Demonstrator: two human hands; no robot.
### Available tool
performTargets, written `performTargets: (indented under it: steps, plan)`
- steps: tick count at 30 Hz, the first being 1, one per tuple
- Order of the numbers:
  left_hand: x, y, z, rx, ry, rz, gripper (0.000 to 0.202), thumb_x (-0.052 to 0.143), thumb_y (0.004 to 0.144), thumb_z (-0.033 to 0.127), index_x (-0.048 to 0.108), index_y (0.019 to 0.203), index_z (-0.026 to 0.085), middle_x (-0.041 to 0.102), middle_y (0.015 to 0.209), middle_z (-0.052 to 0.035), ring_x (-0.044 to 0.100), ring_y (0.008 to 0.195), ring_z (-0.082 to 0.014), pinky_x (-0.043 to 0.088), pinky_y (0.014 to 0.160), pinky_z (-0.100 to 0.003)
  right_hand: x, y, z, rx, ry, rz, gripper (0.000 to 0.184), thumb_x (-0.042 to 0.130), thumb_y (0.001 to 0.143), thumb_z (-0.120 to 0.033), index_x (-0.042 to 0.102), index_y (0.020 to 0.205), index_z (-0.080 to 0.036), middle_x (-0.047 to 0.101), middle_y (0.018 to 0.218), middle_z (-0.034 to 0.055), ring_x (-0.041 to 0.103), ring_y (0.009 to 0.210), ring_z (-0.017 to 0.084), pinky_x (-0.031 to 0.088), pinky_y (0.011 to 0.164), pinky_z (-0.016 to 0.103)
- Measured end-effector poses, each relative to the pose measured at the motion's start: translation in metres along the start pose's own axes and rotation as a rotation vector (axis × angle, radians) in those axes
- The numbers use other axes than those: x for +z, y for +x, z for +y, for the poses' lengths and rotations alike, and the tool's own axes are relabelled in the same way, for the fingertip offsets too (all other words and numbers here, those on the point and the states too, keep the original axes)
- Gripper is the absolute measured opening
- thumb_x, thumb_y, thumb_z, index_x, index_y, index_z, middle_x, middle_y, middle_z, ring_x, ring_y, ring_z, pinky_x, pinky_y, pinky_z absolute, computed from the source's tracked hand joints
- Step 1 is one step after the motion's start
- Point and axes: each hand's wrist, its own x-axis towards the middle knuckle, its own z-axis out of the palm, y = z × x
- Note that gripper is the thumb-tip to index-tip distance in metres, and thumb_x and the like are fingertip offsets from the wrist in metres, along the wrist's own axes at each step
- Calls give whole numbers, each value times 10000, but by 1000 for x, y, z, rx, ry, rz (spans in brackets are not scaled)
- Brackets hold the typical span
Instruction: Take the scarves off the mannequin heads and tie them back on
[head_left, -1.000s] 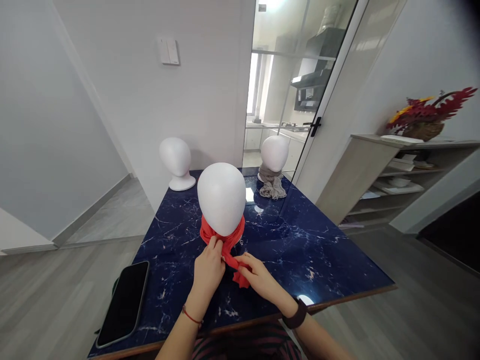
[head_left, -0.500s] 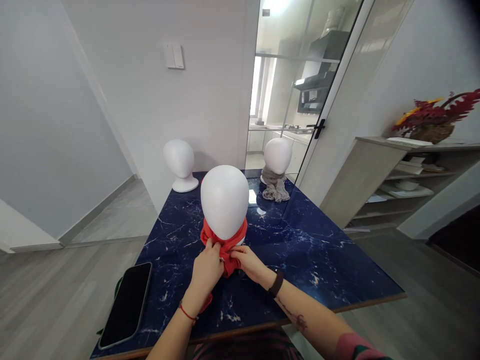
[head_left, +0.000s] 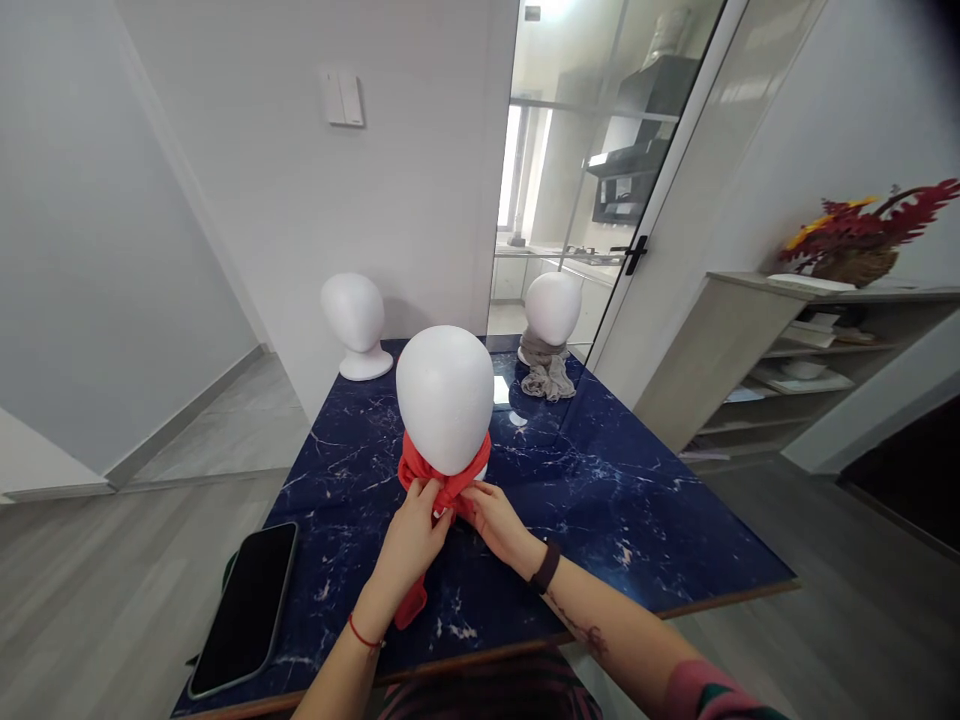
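Observation:
A white foam mannequin head [head_left: 445, 395] stands on the dark blue table in front of me, with a red scarf [head_left: 411, 462] wrapped around its neck. At the front of the neck the scarf is gathered into a knot-like bunch. My left hand [head_left: 415, 530] pinches the cloth on the left of that bunch, and my right hand [head_left: 501, 522] grips it on the right with closed fingers. One red end hangs down onto the table beside my left wrist. My fingers partly hide the bunch.
A bare white mannequin head [head_left: 354, 325] stands at the back left. Another white head [head_left: 553, 308] at the back right wears a grey scarf [head_left: 547, 372]. A black phone [head_left: 246, 608] lies on the table's [head_left: 645, 520] left front corner. A shelf [head_left: 690, 360] stands beyond the right side.
My fingers have shifted slightly on the scarf, and the bunch at the neck looks tighter. More of the hanging red end shows beside my left wrist. The camera view has moved slightly.

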Motion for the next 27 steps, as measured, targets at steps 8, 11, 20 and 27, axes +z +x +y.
performTargets:
  steps: [8,11,20,27]
  plan:
    - [4,-3,1,-16,-64,7,307,448,869,409,667,979,223,594,1138,-95,622,909,-227,454,820,-340,-5,7,-4,115,111,-28,253,752,690,-361,653,777,-145,676,724,14,581,610,112,460,636,251]
    - [6,3,-5,-81,-179,38,356,363,901,393,653,837,196,666,896,-92,630,798,-222,451,761,-337,-3,8,-4,111,158,-28,228,775,645,-258,649,801,-148,697,770,20,617,667,135,477,688,270]
    - [17,13,-12,-89,-230,153,255,569,768,300,655,977,181,672,935,-98,625,887,-251,459,808,-370,-4,11,-4,111,200,-64,236,651,765,-316,628,938,-157,701,900,56,640,771,160,494,729,295]
    - [27,5,-12,-109,-411,381,220,574,773,365,676,849,185,628,938,-79,605,870,-224,477,811,-368,-3,5,-11,-128,-87,39,371,749,664,-349,607,960,-176,678,973,53,615,850,175,480,773,309]
